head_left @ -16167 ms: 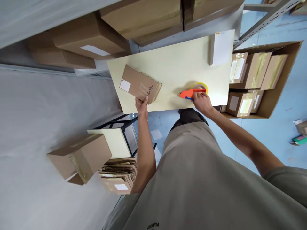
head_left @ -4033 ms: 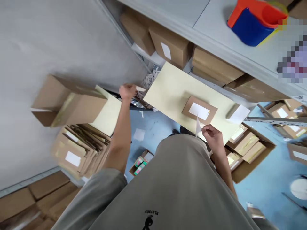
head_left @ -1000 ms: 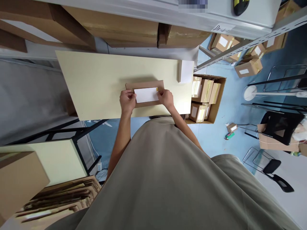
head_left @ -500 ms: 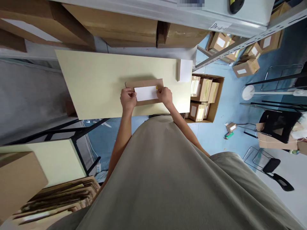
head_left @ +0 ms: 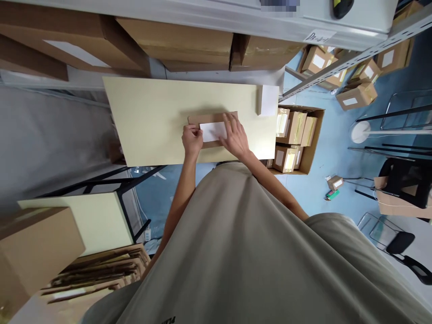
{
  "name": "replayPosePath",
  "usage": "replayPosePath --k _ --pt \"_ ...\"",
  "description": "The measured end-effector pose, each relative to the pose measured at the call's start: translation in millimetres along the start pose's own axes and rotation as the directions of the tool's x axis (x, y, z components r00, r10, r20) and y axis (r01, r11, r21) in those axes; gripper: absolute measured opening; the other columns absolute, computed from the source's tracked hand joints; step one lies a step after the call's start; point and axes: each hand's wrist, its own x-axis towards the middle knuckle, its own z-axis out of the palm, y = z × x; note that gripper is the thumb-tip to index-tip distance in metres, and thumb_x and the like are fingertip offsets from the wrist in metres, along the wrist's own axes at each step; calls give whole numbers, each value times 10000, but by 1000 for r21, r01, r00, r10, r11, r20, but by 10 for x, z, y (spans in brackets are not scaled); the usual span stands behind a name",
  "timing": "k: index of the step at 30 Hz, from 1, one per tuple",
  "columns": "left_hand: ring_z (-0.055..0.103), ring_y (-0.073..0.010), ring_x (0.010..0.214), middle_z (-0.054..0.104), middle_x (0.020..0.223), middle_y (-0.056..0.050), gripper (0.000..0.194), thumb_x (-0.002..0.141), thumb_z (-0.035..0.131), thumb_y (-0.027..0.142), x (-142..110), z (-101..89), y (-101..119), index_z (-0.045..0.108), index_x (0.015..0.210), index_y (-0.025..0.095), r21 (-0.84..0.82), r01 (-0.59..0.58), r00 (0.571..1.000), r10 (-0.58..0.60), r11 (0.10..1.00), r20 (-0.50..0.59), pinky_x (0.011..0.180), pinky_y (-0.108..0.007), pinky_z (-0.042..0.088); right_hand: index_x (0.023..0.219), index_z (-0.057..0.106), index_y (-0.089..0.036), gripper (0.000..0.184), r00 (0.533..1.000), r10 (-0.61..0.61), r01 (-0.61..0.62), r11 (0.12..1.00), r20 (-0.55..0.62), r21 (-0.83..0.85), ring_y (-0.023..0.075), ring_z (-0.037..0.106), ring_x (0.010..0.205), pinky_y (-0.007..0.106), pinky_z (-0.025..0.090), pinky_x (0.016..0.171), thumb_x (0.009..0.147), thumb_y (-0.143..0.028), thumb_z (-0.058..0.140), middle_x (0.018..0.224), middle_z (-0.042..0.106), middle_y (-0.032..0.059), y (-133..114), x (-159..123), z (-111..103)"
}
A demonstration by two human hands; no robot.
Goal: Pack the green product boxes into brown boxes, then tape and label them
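A white paper label (head_left: 212, 132) lies over the top of a small brown cardboard box (head_left: 209, 118) on the pale tabletop. At the label's left end, my left hand (head_left: 192, 140) is closed, with thumb and fingers pinching its edge. My right hand (head_left: 235, 137) rests across the label's right part, its fingers stretched out and apart. That end of the label is hidden beneath the hand.
A white block or stack (head_left: 268, 100) sits at the right end of the cream table (head_left: 151, 117). Beside it, an open carton (head_left: 312, 144) holds several small boxes. Shelving with large cartons (head_left: 189, 42) stands behind; flattened cardboard (head_left: 101, 274) is at lower left.
My right hand has let go of the label's right edge and opened flat over it. My left hand keeps its pinch. The whole view has shifted slightly.
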Motion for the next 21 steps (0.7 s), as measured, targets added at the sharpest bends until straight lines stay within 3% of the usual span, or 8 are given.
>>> replayPosePath --k 3,7,13,21 --pt "780 -231 993 781 960 -48 279 895 729 148 -8 -10 3 649 1159 192 -16 -7 1000 8 1000 16 1022 -375 604 1849 129 -72 1068 980 -178 180 983 85 -22 400 60 1808 646 126 1472 1103 -805 351 1931 154 180 31 -71 132" --pt "775 -217 967 782 931 -27 297 885 729 132 -6 1 -8 648 1161 206 -34 -22 1000 22 999 12 1021 -364 600 1841 79 -6 1225 976 -179 187 981 124 -53 399 -6 1807 615 54 1486 1044 -865 435 1936 63 186 157 -97 278" --pt "778 -234 988 788 989 -64 268 925 694 112 -39 25 18 647 1177 190 54 -23 1000 23 998 4 1015 -376 597 1837 4 2 1302 969 -230 233 972 89 -26 399 -82 1799 646 4 1480 1013 -845 549 1930 -38 184 140 -34 504" --pt "779 -272 1062 781 994 -84 225 982 630 142 -147 32 78 620 1194 218 141 -75 996 80 987 -28 1097 -435 580 1824 -86 7 1246 916 -341 353 935 213 -22 345 -163 1787 574 -68 1483 1049 -701 585 1917 -127 149 -213 148 728"
